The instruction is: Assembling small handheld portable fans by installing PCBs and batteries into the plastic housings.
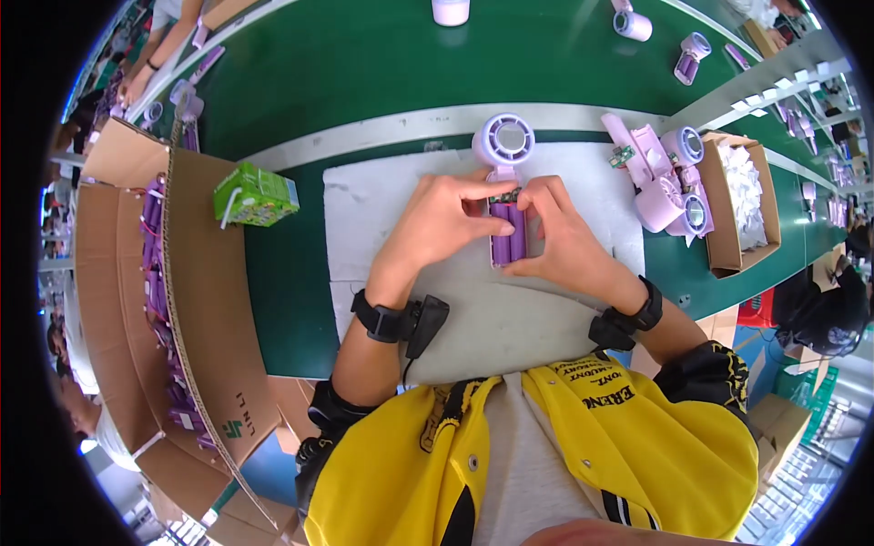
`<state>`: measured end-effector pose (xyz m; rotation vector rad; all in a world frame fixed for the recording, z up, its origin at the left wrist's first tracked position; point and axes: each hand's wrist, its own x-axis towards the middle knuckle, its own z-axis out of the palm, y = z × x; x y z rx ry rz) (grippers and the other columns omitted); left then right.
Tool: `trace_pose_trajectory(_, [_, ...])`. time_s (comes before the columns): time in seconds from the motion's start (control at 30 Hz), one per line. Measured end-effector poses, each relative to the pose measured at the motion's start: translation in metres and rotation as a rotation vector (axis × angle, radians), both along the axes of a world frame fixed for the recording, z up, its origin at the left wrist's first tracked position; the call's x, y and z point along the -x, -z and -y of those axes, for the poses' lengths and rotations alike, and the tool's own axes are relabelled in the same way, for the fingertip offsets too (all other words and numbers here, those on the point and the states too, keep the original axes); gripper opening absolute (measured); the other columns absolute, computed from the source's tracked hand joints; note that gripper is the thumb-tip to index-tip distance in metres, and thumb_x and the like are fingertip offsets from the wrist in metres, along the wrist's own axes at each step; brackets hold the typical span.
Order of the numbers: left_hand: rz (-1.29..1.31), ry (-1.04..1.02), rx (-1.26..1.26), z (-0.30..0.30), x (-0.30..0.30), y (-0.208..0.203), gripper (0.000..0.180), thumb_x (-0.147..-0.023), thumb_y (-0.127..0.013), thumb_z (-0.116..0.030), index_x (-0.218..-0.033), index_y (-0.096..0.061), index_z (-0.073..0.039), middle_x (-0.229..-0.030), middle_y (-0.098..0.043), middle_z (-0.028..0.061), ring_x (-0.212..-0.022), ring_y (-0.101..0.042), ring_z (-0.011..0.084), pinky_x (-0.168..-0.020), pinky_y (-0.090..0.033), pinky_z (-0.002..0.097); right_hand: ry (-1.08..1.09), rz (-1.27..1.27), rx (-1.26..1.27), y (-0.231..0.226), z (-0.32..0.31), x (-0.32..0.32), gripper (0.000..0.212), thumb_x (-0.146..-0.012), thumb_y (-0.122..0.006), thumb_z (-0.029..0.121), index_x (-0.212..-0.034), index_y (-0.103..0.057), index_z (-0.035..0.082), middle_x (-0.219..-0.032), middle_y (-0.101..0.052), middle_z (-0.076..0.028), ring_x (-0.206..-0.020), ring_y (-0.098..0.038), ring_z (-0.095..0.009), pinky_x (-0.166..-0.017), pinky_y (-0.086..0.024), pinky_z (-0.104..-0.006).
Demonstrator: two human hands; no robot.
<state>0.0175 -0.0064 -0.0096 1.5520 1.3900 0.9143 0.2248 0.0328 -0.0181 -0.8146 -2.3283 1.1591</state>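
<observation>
At frame centre, an opened lilac fan (pixel 503 138) with exposed purple batteries (pixel 517 235) is grasped by the fingers of the left hand (pixel 437 218) and the right hand (pixel 574 240).

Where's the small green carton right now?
In the head view, the green carton sits at left, between the open brown cardboard box and the white mat.
</observation>
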Motion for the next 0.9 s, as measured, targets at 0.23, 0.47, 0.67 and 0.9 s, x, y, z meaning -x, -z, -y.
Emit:
trace_pose_trajectory(0.23, [0.033, -0.017, -0.017, 0.001, 0.006, 0.011, 0.051, -0.069, -0.082, 0.001, -0.118, -0.071, -0.01, -0.089, -0.072, 0.0027, -0.071, -0.057, 0.0059, -0.068, -0.051, 0.0254, -0.088, -0.081, -0.078, 0.011, -0.007, -0.002, 0.078, -0.063, -0.09, 0.016, -0.13, -0.051, 0.009, -0.124, -0.045, -0.012, -0.103, -0.056, -0.027, -0.078, -0.053, -0.0339])
trace_pose_trajectory(0.47, [0.009, -0.004, -0.01, -0.002, 0.012, 0.019, 0.051, -0.069, -0.081, 0.001, -0.118, -0.071, -0.01, -0.088, -0.072, 0.0025, -0.07, -0.059, 0.0058, -0.068, -0.051, 0.0245, -0.156, 0.039, -0.366, 0.005, -0.002, 0.001, 0.068, -0.067, -0.086, 0.019, -0.125, -0.055, 0.004, -0.127, -0.046, -0.013, -0.108, -0.056, -0.032, -0.082, -0.053, -0.0389])
trace_pose_trajectory(0.67, [0.085, -0.11, -0.088, -0.001, 0.005, 0.017, 0.051, -0.07, -0.082, -0.005, -0.119, -0.068, -0.007, -0.099, -0.072, 0.0125, -0.071, -0.062, 0.0151, -0.066, -0.052, 0.0287, -0.117, 0.157, -0.531, -0.002, -0.003, 0.014, 0.065, -0.069, -0.083, 0.022, -0.124, -0.053, 0.001, -0.123, -0.05, -0.014, -0.1, -0.06, -0.036, -0.083, -0.055, -0.0415])
trace_pose_trajectory(0.9, [-0.165, -0.257, -0.281, -0.007, 0.011, 0.019, 0.042, -0.077, -0.076, -0.004, -0.118, -0.067, -0.006, -0.107, -0.07, 0.0128, -0.078, -0.064, 0.0212, -0.07, -0.053, 0.0306, 0.395, 0.307, -0.742, -0.037, -0.122, 0.057, 0.06, -0.073, -0.078, 0.023, -0.124, -0.052, 0.003, -0.114, -0.058, -0.019, -0.098, -0.062, -0.04, -0.082, -0.054, -0.0453])
